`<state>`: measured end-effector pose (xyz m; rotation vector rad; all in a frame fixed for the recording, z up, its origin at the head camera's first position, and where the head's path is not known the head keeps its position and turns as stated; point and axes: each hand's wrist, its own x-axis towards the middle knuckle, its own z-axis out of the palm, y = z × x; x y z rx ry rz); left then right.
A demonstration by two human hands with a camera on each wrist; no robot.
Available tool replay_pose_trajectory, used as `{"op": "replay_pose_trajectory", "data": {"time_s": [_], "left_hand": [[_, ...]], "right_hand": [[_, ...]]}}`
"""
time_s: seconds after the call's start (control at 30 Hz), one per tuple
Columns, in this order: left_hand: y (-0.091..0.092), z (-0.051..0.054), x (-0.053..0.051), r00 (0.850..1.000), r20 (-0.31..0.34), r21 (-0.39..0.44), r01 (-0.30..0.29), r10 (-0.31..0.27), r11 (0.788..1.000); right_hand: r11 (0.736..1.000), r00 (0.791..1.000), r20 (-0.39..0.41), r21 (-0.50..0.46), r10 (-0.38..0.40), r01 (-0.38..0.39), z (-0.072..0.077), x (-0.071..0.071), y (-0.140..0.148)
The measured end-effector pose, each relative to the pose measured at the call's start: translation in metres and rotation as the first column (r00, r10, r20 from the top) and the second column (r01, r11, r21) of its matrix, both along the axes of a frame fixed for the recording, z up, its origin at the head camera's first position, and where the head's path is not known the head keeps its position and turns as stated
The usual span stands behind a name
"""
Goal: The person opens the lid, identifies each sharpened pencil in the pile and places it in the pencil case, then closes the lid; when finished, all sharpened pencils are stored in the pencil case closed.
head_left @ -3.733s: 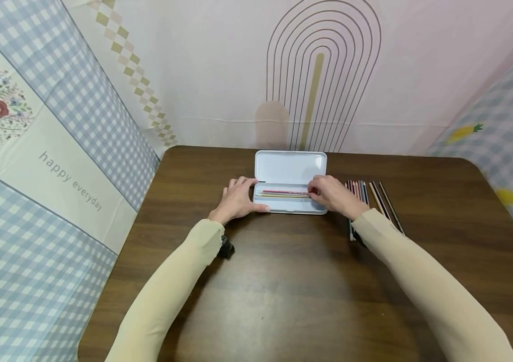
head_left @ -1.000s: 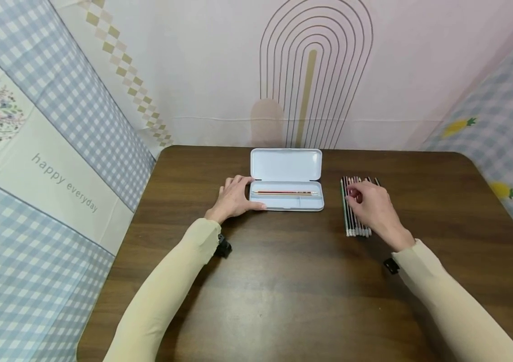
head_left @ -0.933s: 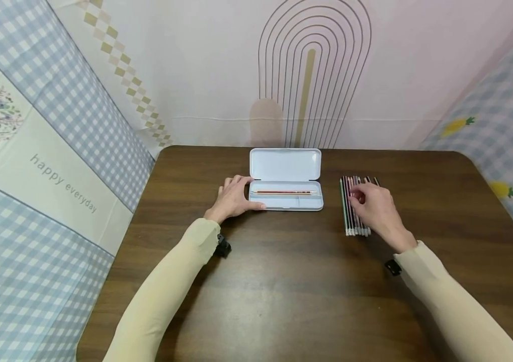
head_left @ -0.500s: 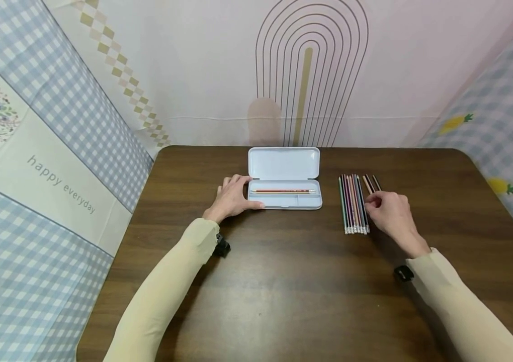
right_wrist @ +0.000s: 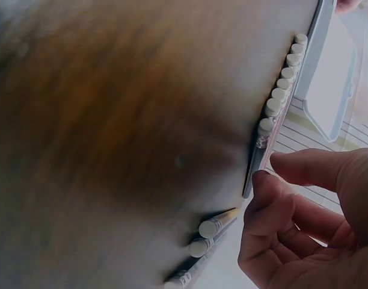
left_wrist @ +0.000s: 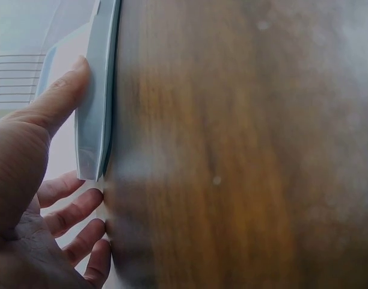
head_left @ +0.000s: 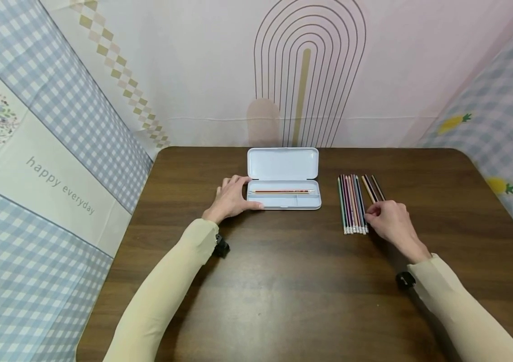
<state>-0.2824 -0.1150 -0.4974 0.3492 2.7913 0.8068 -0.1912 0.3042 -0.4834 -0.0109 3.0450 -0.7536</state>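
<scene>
Pencils (head_left: 353,203) are seemingly being picked out.
Case (head_left: 279,201) is held by left hand (head_left: 233,197), fingers spread; right hand (head_left: 391,221) is curled, its pinch cannot be told; single-pencil grip seems needed.

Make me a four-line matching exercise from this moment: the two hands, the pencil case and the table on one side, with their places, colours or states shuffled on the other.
Column one
1. Pencil case
2. Table
3. Left hand
4. Right hand

Column two
A. Fingers curled, beside the row of pencils
B. Brown, wood-patterned
C. Spanning one end of the case, thumb at its front edge
D. Lid open, a few pencils inside

Right pairs: 1-D, 2-B, 3-C, 4-A
</scene>
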Motion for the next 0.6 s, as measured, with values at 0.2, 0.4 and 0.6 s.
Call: {"op": "replay_pose_trajectory", "data": {"time_s": [0.2, 0.4, 0.6], "left_hand": [[0.0001, -0.0006, 0.0006, 1.0, -0.011, -0.013, 0.005, -0.005, 1.0], [0.0001, 0.001, 0.0012, 1.0, -0.012, -0.02, 0.006, -0.006, 1.0], [0.0003, 0.0018, 0.0012, 1.0, -0.014, -0.015, 0.006, -0.006, 1.0]], "right_hand": [[1.0, 1.0, 0.027, 0.005, 0.006, -0.007, -0.0012, 0.0002, -0.0004], [1.0, 0.999, 0.05, 0.007, -0.006, 0.006, 0.0001, 0.0006, -0.0013], [1.0, 0.998, 0.058, 0.007, -0.026, 0.026, 0.0011, 0.0004, -0.0009]]}}
